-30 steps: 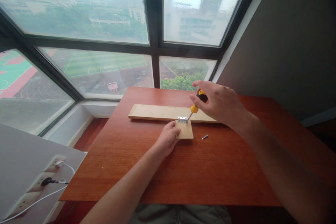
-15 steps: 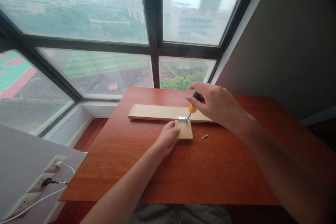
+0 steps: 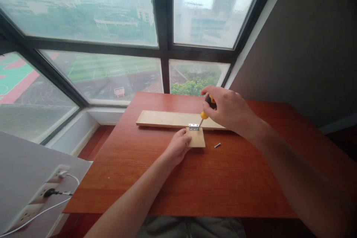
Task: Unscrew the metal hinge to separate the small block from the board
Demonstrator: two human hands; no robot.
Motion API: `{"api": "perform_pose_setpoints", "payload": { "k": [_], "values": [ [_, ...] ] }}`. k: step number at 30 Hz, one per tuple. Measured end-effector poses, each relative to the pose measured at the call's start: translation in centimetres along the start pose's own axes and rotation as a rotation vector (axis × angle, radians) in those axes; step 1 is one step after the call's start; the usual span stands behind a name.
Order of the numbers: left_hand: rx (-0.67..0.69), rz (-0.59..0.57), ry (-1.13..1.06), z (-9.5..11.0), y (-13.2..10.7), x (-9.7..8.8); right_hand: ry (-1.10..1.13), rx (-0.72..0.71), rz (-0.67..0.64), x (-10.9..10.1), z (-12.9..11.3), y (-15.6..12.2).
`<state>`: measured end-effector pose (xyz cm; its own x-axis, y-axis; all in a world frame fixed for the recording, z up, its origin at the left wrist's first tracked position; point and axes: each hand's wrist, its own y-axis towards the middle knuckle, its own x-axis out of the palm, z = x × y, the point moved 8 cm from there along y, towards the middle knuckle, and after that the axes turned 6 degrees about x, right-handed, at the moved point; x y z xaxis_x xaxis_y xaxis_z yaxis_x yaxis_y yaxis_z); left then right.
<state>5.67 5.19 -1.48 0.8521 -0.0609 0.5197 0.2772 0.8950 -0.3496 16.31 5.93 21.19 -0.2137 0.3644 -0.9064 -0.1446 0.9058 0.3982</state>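
My left hand (image 3: 180,145) grips the left edge of a small square wooden board (image 3: 196,139), thumb on top. At the board's far edge sits a silver metal hinge or bracket (image 3: 193,127) with several holes. My right hand (image 3: 227,109) is closed around the handle of a black and yellow screwdriver (image 3: 204,115). The screwdriver leans, its tip down at the right end of the metal piece; any screw beneath the tip is too small to make out. A loose screw (image 3: 217,145) lies on the table, right of the small board.
A long pale wooden plank (image 3: 164,119) lies across the reddish-brown table (image 3: 134,178), just behind the small board. Windows (image 3: 119,70) rise beyond the table's far edge. Wall sockets (image 3: 46,193) with plugged-in cables are at the lower left.
The fingers of my right hand have shifted slightly around the screwdriver handle, the thumb drawn in closer. My left hand, the board and the loose screw stay in place.
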Motion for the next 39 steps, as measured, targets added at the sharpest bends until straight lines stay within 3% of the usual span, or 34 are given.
{"api": "perform_pose_setpoints", "payload": {
  "k": [9, 15, 21, 28, 39],
  "values": [
    [-0.005, 0.000, 0.009, -0.1, 0.1, -0.1, -0.038, 0.045, -0.001, -0.2, 0.3, -0.1],
    [0.005, 0.000, 0.017, -0.1, 0.2, -0.2, 0.078, -0.017, -0.012, -0.1, 0.2, -0.3],
    [-0.001, 0.004, 0.026, 0.0, 0.1, -0.1, -0.034, 0.073, 0.014, -0.4, 0.9, -0.1],
    [0.008, 0.009, 0.026, 0.1, 0.1, 0.0, 0.005, 0.005, 0.006, -0.4, 0.5, -0.5],
    [0.032, 0.001, 0.006, 0.1, 0.0, -0.1, 0.007, 0.014, 0.008, -0.4, 0.5, -0.5]
  ]
}}
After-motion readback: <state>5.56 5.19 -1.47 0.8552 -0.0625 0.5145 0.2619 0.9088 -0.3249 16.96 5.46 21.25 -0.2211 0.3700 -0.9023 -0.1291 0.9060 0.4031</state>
